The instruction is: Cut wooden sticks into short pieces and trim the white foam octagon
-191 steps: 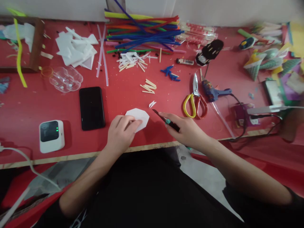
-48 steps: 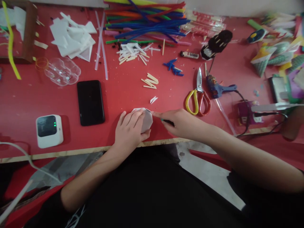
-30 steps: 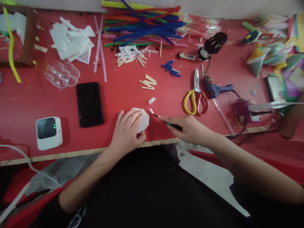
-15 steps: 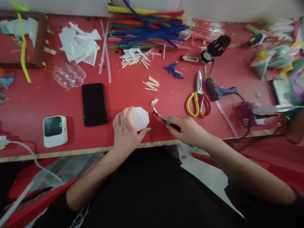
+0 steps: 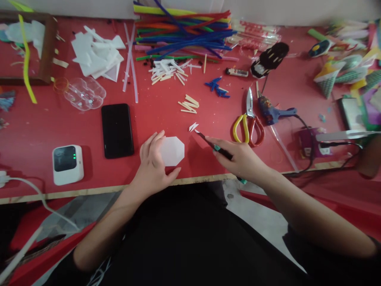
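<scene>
A white eight-sided piece of paper [image 5: 174, 151] lies near the table's front edge. My left hand [image 5: 153, 159] rests at its left side, with the fingers over that edge and the thumb stretched out below it, apart from the paper. My right hand [image 5: 235, 157] is closed round a slim black craft knife [image 5: 218, 148] with green on its handle. The knife's tip points left and touches or nearly touches some small white paper scraps [image 5: 193, 127]. Behind these scraps lie several short pale sticks [image 5: 189, 105].
Yellow-and-red-handled scissors [image 5: 249, 115] and a blue glue gun [image 5: 272, 111] with a cord lie to the right. A black phone [image 5: 118, 131] and a white device [image 5: 68, 164] are left. Colourful pipe cleaners [image 5: 184, 33] and white paper sheets [image 5: 97, 53] lie farther back.
My left hand and the paper have shifted slightly left, and the grip has loosened. The knife has moved right and its tip farther back, with one scrap pushed toward the other scraps.
</scene>
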`<state>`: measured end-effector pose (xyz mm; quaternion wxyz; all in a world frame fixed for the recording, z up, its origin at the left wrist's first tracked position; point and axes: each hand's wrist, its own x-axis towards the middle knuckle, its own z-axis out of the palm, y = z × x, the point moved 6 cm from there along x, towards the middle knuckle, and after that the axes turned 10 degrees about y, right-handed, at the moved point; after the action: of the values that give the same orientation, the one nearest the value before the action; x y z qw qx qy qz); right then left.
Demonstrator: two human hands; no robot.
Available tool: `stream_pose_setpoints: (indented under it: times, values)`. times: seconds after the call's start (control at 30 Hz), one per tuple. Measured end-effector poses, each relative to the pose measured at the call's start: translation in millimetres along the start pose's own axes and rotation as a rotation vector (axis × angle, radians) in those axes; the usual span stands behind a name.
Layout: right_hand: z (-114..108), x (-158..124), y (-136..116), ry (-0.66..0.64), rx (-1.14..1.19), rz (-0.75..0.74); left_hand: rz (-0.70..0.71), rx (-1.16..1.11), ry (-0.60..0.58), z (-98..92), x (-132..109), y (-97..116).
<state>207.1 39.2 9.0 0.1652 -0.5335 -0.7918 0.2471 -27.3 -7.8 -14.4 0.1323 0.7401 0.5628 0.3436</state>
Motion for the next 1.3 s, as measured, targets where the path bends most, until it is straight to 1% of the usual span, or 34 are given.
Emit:
stream_pose_setpoints:
  times: [0.1,0.23,0.33,0.5,0.57,0.63,0.8,0.87,1.0,1.1,1.3]
  values:
    - [2,0,-1,-0.002,0.021,0.011,-0.012,-0.005,-0.049,-2.8,-2,-8]
    - [3,1,-2,0.022,0.04,0.014,-0.013,-0.007,-0.054,-5.0,-2,-14]
    - [5,1,-2,0.02,0.043,0.018,-0.017,-0.006,-0.035,-4.8,-3,-16]
    - [7,1,0,0.024,0.036,0.02,-0.035,-0.032,0.041,-5.5,-5,-19]
    - [8,0,1,0.033,0.034,0.012,-0.035,-0.047,0.051,-6.2,-6,-21]
    - [9,0,2,0.035,0.034,0.007,-0.03,-0.073,0.034,-7.4,-6,-22]
    - [10,-1,5,0.037,0.034,0.013,-0.015,-0.13,-0.071,-10.2,-5,-26]
    - [11,-1,6,0.037,0.039,0.018,-0.031,-0.157,-0.083,-10.5,-5,-28]
    - [11,-1,5,0.033,0.036,0.009,-0.11,-0.17,-0.074,-6.8,-4,-32]
    - [10,0,3,0.028,0.029,0.008,-0.139,-0.145,-0.05,-3.5,-3,-31]
    - [10,1,-2,0.012,0.045,0.018,-0.09,-0.024,0.056,-3.4,-5,-24]
